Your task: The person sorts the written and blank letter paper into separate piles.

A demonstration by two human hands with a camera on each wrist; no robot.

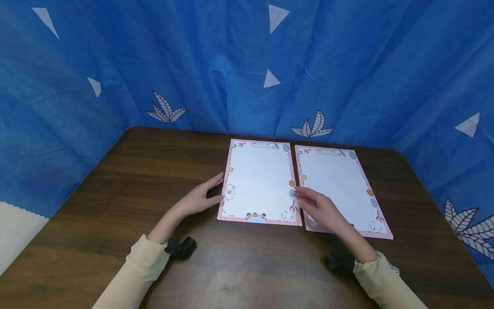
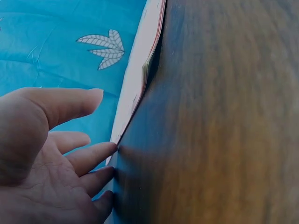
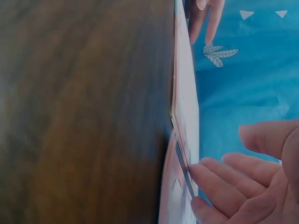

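Two stacks of pink-bordered paper with small cartoon drawings lie side by side on the table. My left hand [image 1: 197,199] is at the left edge of the left stack [image 1: 258,180], fingers loosely extended and fingertips right at the paper. At that stack's right edge, my right hand [image 1: 320,208] touches with its fingertips, its palm over the right stack [image 1: 335,171]. Several layers show along the left stack's side [image 2: 140,74] in the left wrist view, one part bulging slightly. The right wrist view shows the right fingers [image 3: 219,186] relaxed against the paper edge, thumb apart.
The dark wooden table [image 1: 127,184] carries both stacks near its back edge. A blue curtain [image 1: 231,64] with white triangles and leaf prints hangs behind and around it. Black wrist devices [image 1: 181,247] sit at both cream sleeves [image 1: 135,270].
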